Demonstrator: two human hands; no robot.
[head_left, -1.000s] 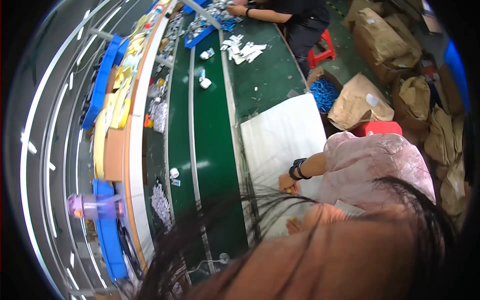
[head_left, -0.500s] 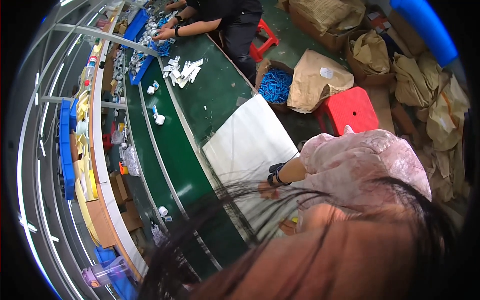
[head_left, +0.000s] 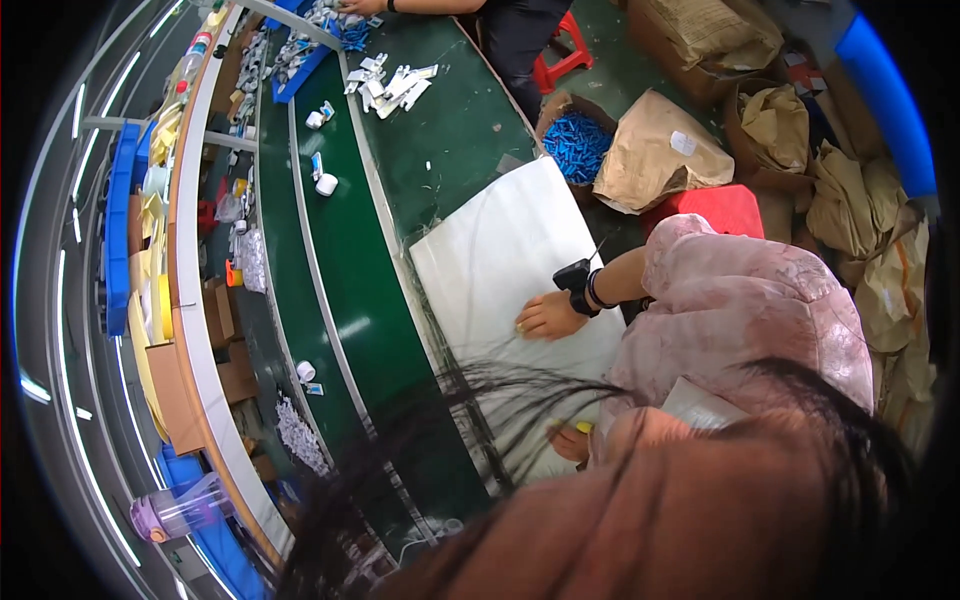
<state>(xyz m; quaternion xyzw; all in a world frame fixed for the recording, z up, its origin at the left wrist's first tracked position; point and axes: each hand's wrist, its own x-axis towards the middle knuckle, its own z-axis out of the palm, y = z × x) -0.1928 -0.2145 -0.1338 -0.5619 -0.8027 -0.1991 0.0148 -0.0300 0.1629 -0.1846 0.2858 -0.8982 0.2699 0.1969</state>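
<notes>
A flat white sheet (head_left: 500, 260) of smooth, matte material lies on the dark green work surface (head_left: 450, 130), its long edges running from 11 o'clock down to 5 o'clock. One hand (head_left: 548, 316) rests palm down on the sheet near its 4 o'clock edge, fingers spread moderately and flat, holding nothing that can be seen; a black watch (head_left: 574, 276) and a dark band sit on the wrist, and the sleeve above is soft, pale pink and crinkled. The other hand (head_left: 568, 443) shows only in part at 6 o'clock, behind loose dark hair, beside a small yellow object (head_left: 583, 428); whether its fingers grip it cannot be told. Which hand is left and which right cannot be told, as the arms come in from the 3 o'clock side.

Compared with half a second ago, the view has swung so the sheet sits nearer the centre, and the flat hand has moved farther onto the sheet.

One red plastic stool (head_left: 558, 62) stands at 12 o'clock. One open carton of blue pieces (head_left: 578, 145) sits at 1 o'clock, next to crumpled brown paper bags (head_left: 660, 150). Two small white cylinders (head_left: 326, 184) lie on the glossy green belt at 11 o'clock.
</notes>
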